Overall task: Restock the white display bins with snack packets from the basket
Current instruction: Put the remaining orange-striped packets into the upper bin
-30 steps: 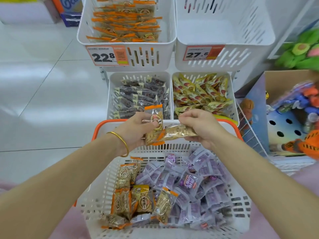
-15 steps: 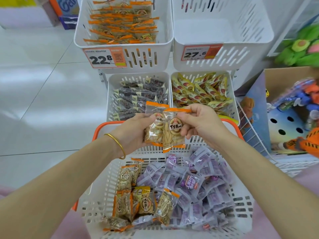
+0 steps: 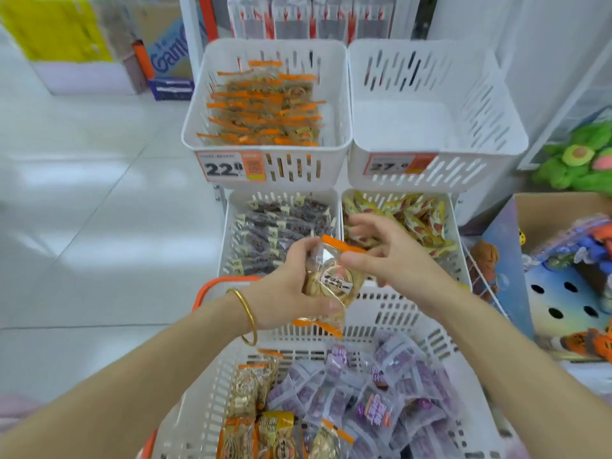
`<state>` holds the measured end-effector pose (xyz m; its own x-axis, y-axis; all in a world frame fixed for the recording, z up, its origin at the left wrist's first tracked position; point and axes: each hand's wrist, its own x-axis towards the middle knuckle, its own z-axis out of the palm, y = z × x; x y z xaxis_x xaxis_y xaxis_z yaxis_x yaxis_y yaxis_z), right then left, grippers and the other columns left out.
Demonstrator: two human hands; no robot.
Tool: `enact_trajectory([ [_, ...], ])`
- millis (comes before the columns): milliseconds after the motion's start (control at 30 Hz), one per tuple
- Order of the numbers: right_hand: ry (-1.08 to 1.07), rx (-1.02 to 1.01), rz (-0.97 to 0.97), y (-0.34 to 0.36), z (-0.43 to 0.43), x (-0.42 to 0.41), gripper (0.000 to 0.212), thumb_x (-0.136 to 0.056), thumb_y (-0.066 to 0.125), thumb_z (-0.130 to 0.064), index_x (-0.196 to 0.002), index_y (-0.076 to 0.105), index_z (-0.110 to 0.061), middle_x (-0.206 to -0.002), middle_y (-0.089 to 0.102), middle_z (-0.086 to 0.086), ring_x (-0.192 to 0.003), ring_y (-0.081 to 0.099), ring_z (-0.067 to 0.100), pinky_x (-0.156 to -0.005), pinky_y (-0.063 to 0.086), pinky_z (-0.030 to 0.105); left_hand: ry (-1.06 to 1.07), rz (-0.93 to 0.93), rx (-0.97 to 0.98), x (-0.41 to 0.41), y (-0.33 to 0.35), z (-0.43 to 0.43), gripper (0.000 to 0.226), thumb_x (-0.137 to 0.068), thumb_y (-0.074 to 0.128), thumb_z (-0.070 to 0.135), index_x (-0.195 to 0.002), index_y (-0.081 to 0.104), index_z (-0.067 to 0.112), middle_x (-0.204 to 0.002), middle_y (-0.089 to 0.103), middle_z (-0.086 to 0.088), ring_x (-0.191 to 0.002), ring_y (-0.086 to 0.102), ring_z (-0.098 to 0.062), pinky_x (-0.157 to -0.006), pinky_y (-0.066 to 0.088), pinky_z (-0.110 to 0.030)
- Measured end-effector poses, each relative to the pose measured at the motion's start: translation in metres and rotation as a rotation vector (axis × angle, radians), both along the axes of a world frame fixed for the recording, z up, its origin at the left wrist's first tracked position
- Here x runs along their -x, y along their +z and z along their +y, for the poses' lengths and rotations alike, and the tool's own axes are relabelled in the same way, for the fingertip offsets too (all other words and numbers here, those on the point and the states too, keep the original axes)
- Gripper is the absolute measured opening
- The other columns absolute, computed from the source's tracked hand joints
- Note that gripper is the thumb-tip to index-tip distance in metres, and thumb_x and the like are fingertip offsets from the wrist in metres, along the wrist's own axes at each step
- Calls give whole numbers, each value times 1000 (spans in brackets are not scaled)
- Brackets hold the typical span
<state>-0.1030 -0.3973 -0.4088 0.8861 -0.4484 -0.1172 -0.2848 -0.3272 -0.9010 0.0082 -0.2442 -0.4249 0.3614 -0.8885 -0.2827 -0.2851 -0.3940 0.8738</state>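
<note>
Shiny floor (image 3: 82,210) lies at 9 o'clock. My left hand (image 3: 284,293) grips the orange packets (image 3: 331,286) above the basket (image 3: 397,306), stacked neat, I think, for the bin (image 3: 328,173) at 12 o'clock. My right hand (image 3: 397,263) is loose, fingers (image 3: 366,223) wide.

Snack packets (image 3: 331,286) hovering over basket (image 3: 390,309)
Clear and orange-edged, they are tilting above its far wall, near the white display bins (image 3: 440,173).

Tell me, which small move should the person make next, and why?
Probably lift the left hand forward to the upper left bin and drop its orange-edged packets there: that bin already holds the same kind, and the right hand is open.
</note>
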Motion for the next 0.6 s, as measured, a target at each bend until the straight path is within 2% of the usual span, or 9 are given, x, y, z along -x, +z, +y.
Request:
enact_trajectory([
  [67, 200, -77, 48, 23, -11, -12, 47, -75, 77, -30, -117, 57, -34, -110, 65, -14, -99, 65, 13, -78, 57, 37, -24, 1, 27, -16, 18, -3, 103, -81, 69, 19, -146, -11, 29, -120, 51, 8, -87, 63, -5, -74, 53, -21],
  [167, 290, 34, 51, 55, -22, -38, 32, -71, 81, -27, -99, 66, -26, -90, 69, 3, -79, 67, 19, -74, 55, 46, -25, -52, 90, -41, 47, -12, 111, -78, 73, 18, -146, -14, 29, -138, 40, 5, -105, 60, -11, -86, 53, -24],
  [233, 295, 190, 27, 75, -24, -59, 25, -73, 80, -23, -92, 66, -16, -79, 62, 10, -68, 60, 18, -69, 53, 48, 18, -91, 140, -58, 62, -21, 111, -75, 75, 13, -147, -9, 29, -124, 46, 8, -99, 62, -14, -78, 53, -18],
  [300, 275, 240, -21, 91, -29, -78, 19, -75, 77, -14, -87, 64, -8, -73, 56, 10, -64, 56, 18, -65, 53, 45, 101, -184, 197, -75, 74, -31, 111, -71, 78, 13, -147, -1, 29, -109, 43, 11, -90, 58, -15, -70, 52, -18],
  [367, 186, 299, -52, 105, -39, -94, 17, -75, 77, -13, -80, 61, -10, -67, 57, 7, -62, 58, 19, -65, 54, 43, 189, -231, 285, -92, 83, -44, 108, -69, 80, 14, -147, 6, 26, -109, 43, 2, -94, 57, -17, -67, 52, -20],
  [433, 23, 382, -94, 114, -53, -108, 19, -76, 77, -17, -76, 58, -11, -69, 60, 9, -63, 63, 23, -66, 58, 44, 303, -219, 359, -106, 92, -56, 96, -74, 76, 10, -146, 13, 22, -117, 44, -2, -107, 52, -16, -69, 52, -16],
  [467, -71, 408, -131, 117, -60, -115, 21, -76, 76, -19, -76, 56, -11, -71, 61, 11, -65, 65, 26, -66, 57, 46, 335, -300, 371, -114, 94, -60, 89, -78, 73, 12, -146, 17, 21, -124, 42, -2, -114, 48, -15, -78, 51, -15],
  [533, -230, 462, -194, 120, -74, -129, 22, -77, 72, -18, -78, 53, -8, -75, 61, 14, -69, 65, 33, -66, 55, 50, 310, -601, 312, -130, 94, -66, 73, -86, 65, 23, -145, 23, 19, -137, 37, -3, -127, 39, -15, -100, 41, -25],
  [600, -320, 561, -210, 120, -81, -144, 22, -76, 67, -16, -78, 49, -4, -76, 58, 17, -72, 62, 37, -68, 52, 51, 258, -816, 201, -144, 86, -71, 60, -91, 57, 29, -143, 29, 16, -144, 32, -3, -134, 29, -18, -109, 27, -28],
])
